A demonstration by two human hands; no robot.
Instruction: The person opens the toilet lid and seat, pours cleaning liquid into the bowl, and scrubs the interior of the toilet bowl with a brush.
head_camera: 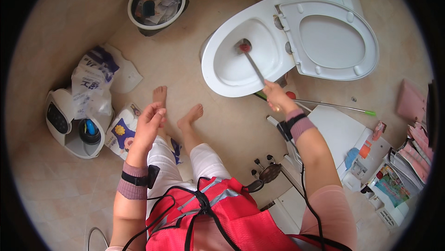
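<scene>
My right hand [277, 96] grips the grey handle of a toilet brush [253, 66] beside the near rim of a white toilet [222, 80]. The brush reaches into the bowl; its dark, partly red head [244, 46] is blurred against the inner wall. The toilet seat [369, 47] is folded back from the bowl. My left hand [150, 120] is raised over the floor near my feet, fingers loosely curled with no object visible in them. Below it, a printed plastic package [120, 134] rests on the floor.
A lined waste bin [133, 14] holds papers. Plastic packaging [92, 87] hangs over an open white casing [57, 129]. A metal pole with a green end [333, 105] lies right of my right hand, near a white cabinet [333, 126]. A wheeled stool [270, 173] stands below. Cables hang along my arms.
</scene>
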